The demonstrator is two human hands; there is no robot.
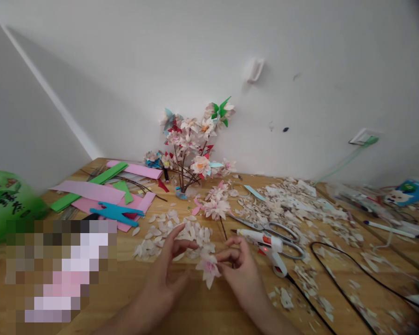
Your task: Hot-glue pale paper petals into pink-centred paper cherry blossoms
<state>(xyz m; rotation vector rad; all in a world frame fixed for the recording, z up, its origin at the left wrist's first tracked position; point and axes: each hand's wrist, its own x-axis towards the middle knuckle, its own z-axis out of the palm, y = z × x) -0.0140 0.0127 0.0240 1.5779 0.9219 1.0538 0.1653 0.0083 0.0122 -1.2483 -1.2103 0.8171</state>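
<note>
A pale pink handmade flower (208,269) is pinched by my right hand (238,265) just above the table, its petals facing me. My left hand (172,265) is open, thumb and fingers apart, to the left of the flower and holding nothing. Beyond the left fingers lies a heap of loose whitish petals (157,239). Another pink-white flower (216,207) on a brown stem rests behind my right hand. Close to the right of that hand is a white glue gun (261,238) with a glowing red light, and grey-handled scissors (282,232) lie next to it.
Finished flowers on brown stems (188,135) stand in a clear holder (186,191) by the wall. Coloured paper strips (94,193) lie left, near a green bag (12,204). Scattered petal scraps (293,200) and a black cord (338,253) cover the right side. A patch at lower left is blurred.
</note>
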